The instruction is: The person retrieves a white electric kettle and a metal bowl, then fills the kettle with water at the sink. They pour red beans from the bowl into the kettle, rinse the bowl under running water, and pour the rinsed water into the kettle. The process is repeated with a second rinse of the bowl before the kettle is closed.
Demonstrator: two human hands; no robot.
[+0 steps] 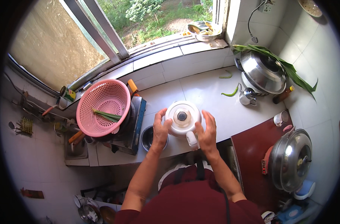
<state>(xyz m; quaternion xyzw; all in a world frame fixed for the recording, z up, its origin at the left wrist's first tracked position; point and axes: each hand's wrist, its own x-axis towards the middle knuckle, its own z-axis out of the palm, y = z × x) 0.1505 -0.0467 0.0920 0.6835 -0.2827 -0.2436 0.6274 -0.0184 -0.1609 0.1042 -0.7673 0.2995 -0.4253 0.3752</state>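
A white-lidded kettle point(172, 129) stands on the tiled counter in front of me. A dark knob point(182, 116) sits at the middle of its lid, and its white handle point(191, 138) points towards me. My left hand point(161, 129) is at the kettle's left side, thumb over the lid's rim; whether it touches is hard to tell. On the other side my right hand point(207, 131) has its fingers spread, with its thumb near the lid and handle. A dark round bowl point(147, 137) is partly hidden behind my left hand and wrist.
To the left, a pink colander point(86, 112) holding green stalks rests over a gas stove point(137, 128). Green peppers point(231, 92), a small metal pot point(247, 96) and a large lidded pot point(259, 72) are at the right. A lidded pan point(290, 159) occupies the red tabletop point(242, 168).
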